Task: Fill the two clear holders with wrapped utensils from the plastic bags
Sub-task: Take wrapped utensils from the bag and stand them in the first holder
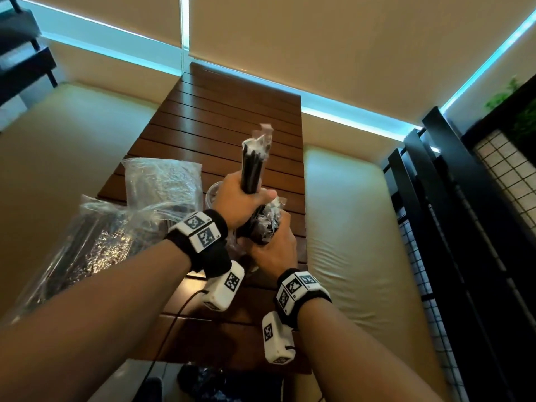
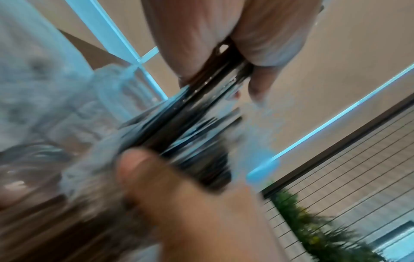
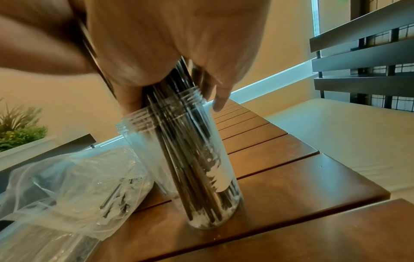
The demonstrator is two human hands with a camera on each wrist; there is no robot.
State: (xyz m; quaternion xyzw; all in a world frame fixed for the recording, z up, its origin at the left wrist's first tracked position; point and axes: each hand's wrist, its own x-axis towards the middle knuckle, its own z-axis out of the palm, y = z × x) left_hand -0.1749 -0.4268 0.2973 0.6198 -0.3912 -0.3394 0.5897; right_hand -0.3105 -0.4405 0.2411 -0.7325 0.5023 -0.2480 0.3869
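Observation:
My left hand (image 1: 251, 194) grips a bundle of black wrapped utensils (image 1: 254, 165) that points up and away over the table. Just below it, my right hand (image 1: 277, 230) grips the tops of more wrapped utensils (image 1: 265, 224). In the right wrist view these utensils (image 3: 190, 168) stand inside a clear holder (image 3: 226, 159) on the wood, with my right hand (image 3: 179, 74) over its threaded rim. A second clear holder (image 3: 136, 140) stands close behind it and looks empty. The left wrist view is blurred and shows dark utensils (image 2: 201, 115) between two hands.
Two clear plastic bags (image 1: 162, 181) (image 1: 87, 245) with dark utensils lie at the left of the slatted wooden table (image 1: 232, 111). Cream cushions (image 1: 348, 227) flank the table. A black railing (image 1: 449, 227) stands at the right. A plant (image 3: 17, 129) is behind the bag.

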